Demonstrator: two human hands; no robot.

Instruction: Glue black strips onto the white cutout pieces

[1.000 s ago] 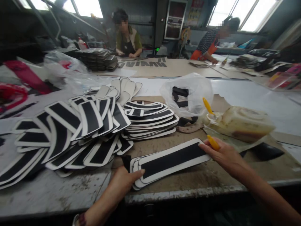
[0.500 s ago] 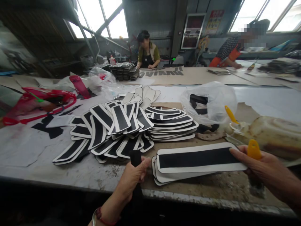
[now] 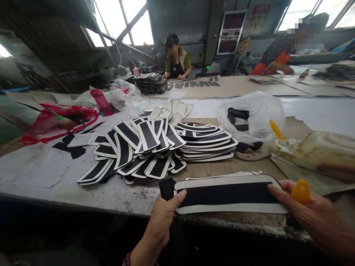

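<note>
A long white-edged panel with a black centre strip [image 3: 227,194] is held level at the table's front edge. My left hand [image 3: 166,210] pinches its left end, thumb on top, and also has a folded black strip [image 3: 167,188] in its grip. At the right end my right hand [image 3: 302,203] grips the panel, with a yellow-handled tool [image 3: 301,191] tucked in the same hand. Behind the held panel, the edges of other white panels [image 3: 222,175] show. A heap of black-and-white panels [image 3: 149,136] lies beyond my left hand, beside a neater stack [image 3: 208,147].
Clear plastic bag [image 3: 266,114] with black pieces, stained container [image 3: 327,151] and yellow-handled brush [image 3: 276,129] stand at the right. A red bag [image 3: 41,125] and black scraps [image 3: 69,147] lie left. Two people work at the far table [image 3: 235,87].
My left hand has come up to the panel and now grips its left end. The panel has moved slightly down and nearer. The camera view has shifted a little.
</note>
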